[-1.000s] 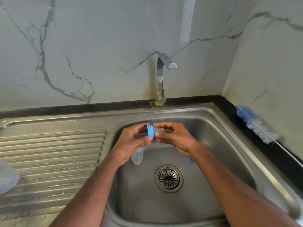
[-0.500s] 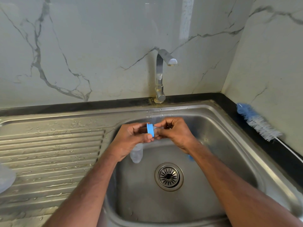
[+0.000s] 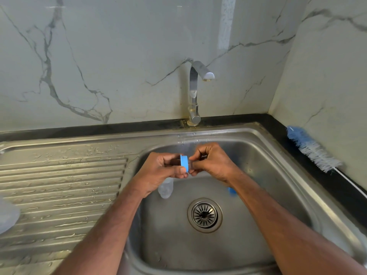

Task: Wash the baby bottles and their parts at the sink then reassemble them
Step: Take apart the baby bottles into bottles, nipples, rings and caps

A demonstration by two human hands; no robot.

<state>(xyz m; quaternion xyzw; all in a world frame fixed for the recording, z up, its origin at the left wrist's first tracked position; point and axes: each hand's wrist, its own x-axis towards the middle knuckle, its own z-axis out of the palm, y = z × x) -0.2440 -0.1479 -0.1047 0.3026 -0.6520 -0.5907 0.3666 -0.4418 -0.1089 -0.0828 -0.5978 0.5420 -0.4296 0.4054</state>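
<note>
Over the steel sink I hold a blue bottle collar ring between both hands. My left hand grips the ring from the left, thumb under it. My right hand pinches a clear part, probably the teat, at the ring's right side; my fingers hide most of it. A clear bottle lies in the basin below my left hand. A small blue part peeks out under my right wrist.
The tap stands behind the basin, with no water running. A blue and white bottle brush lies on the black counter at the right. The wet ribbed drainboard is on the left, with a clear cap at its edge. The drain is in the basin floor.
Both hands have stayed together on the blue ring, with small shifts of the right fingers at its side. The view has tilted slightly.
</note>
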